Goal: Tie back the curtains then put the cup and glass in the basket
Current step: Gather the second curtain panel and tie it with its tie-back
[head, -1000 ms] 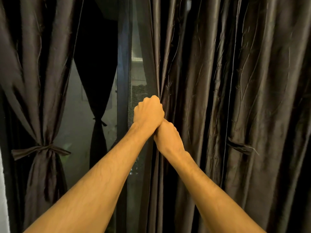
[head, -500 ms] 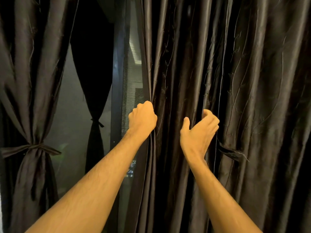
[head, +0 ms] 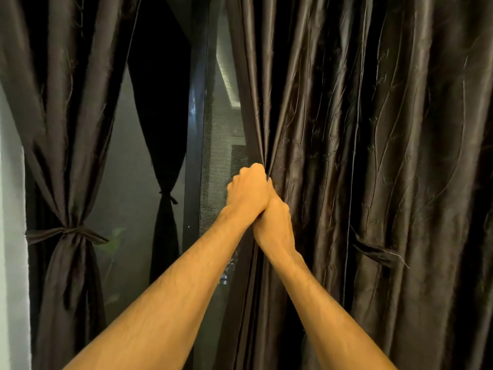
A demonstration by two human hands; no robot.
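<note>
The right curtain (head: 373, 182), dark brown and shiny, hangs loose over most of the window. My left hand (head: 248, 190) is closed on its left edge at chest height. My right hand (head: 276, 225) sits just below and behind it, also gripping the gathered edge, the two hands touching. A loose tie-back strap (head: 373, 252) dangles from the curtain to the right of my hands. The left curtain (head: 66, 156) is gathered and held by a knotted tie-back (head: 66, 232). No cup, glass or basket is in view.
A dark window frame post (head: 194, 156) stands between the curtains, with dark glass (head: 128, 182) behind that reflects the tied curtain. A white wall edge (head: 12, 236) runs down the far left.
Half a second ago my right hand was open and apart, out to the right on the folds. It has come back left and closed on the curtain edge under my left hand.
</note>
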